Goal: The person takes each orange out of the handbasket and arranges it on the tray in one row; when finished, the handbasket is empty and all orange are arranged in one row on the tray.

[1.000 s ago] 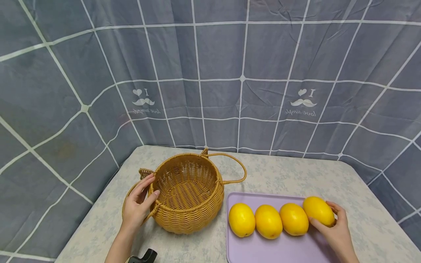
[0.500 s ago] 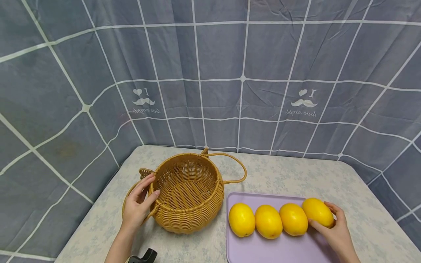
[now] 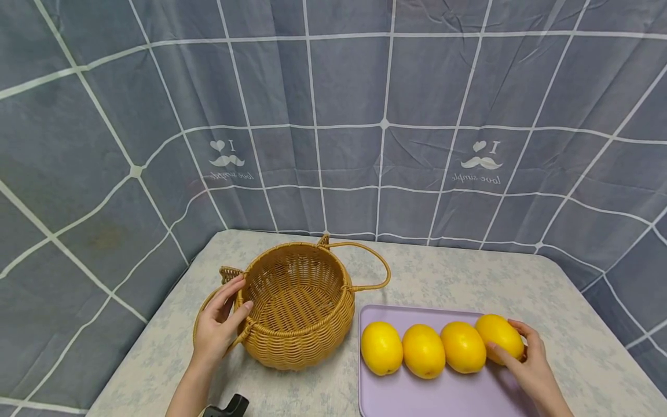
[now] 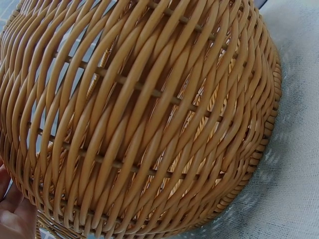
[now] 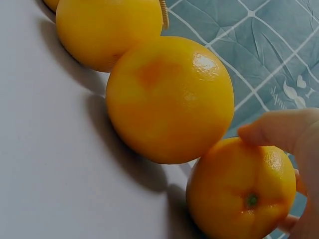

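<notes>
My left hand (image 3: 213, 330) holds the left rim of a round wicker basket (image 3: 297, 353), near its handle joint. Only part of that hand (image 4: 17, 216) shows in the left wrist view, where the woven wall (image 4: 144, 119) fills most of the picture. My right hand (image 3: 532, 365) grips a smooth yellow-orange fruit (image 3: 499, 337) at the right end of a row on a lilac tray (image 3: 443, 399). In the right wrist view this fruit (image 5: 234, 184) shows a small green stem end and lies against its neighbour (image 5: 169, 99), a fingertip over its top.
Three more such fruits (image 3: 424, 351) line up to the left on the tray, close together. One basket handle (image 3: 383, 266) sticks out toward the back right. A black object (image 3: 234, 405) shows at the front edge. A grey checked curtain (image 3: 344, 156) hangs behind the table (image 3: 443, 272).
My right hand and its fruit have shifted slightly left; the row of fruits has crept left a little too. The left hand and basket stay put.
</notes>
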Action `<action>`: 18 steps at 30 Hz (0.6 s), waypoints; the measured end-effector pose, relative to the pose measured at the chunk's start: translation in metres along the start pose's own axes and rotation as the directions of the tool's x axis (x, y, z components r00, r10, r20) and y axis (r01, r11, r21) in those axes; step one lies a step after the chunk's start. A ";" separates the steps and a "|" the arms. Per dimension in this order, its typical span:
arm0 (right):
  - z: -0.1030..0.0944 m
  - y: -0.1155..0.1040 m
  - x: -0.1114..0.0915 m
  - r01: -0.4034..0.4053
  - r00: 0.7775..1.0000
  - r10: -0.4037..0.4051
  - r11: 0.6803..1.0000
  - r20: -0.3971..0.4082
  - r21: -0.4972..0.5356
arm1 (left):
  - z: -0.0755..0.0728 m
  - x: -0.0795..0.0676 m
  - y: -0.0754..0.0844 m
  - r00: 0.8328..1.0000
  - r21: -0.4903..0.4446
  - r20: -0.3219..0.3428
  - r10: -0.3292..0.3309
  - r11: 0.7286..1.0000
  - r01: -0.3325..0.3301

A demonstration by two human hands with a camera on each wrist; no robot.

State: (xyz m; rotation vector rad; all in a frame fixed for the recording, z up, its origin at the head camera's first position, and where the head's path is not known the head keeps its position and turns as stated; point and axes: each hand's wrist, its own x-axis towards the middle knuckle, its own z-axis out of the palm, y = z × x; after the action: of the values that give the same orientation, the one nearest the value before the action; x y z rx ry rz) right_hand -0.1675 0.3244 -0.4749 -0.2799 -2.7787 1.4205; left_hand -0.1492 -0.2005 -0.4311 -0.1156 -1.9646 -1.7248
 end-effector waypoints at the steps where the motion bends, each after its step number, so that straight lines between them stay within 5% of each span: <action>1: 0.001 0.000 0.000 0.010 1.000 -0.011 1.000 -0.013 -0.007 | 0.000 0.000 0.000 1.000 0.001 -0.001 -0.003 1.000 0.003; 7: 0.004 -0.003 -0.001 0.012 0.997 -0.012 1.000 -0.070 0.007 | 0.001 0.000 0.001 1.000 0.002 -0.002 -0.017 1.000 0.017; 13: 0.000 -0.006 0.002 -0.049 0.998 0.049 0.999 -0.032 -0.011 | 0.001 0.001 0.001 1.000 0.027 0.006 -0.020 0.999 0.020; 18: -0.004 -0.008 0.006 0.015 1.000 -0.014 0.996 0.014 -0.085 | -0.004 0.001 0.004 0.999 0.135 0.049 0.014 0.991 -0.020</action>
State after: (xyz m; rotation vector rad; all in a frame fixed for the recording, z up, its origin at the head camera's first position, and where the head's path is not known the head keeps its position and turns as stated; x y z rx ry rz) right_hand -0.1740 0.3240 -0.4665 -0.2523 -2.8504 1.3072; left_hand -0.1476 -0.2041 -0.4266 -0.1267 -2.1030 -1.5866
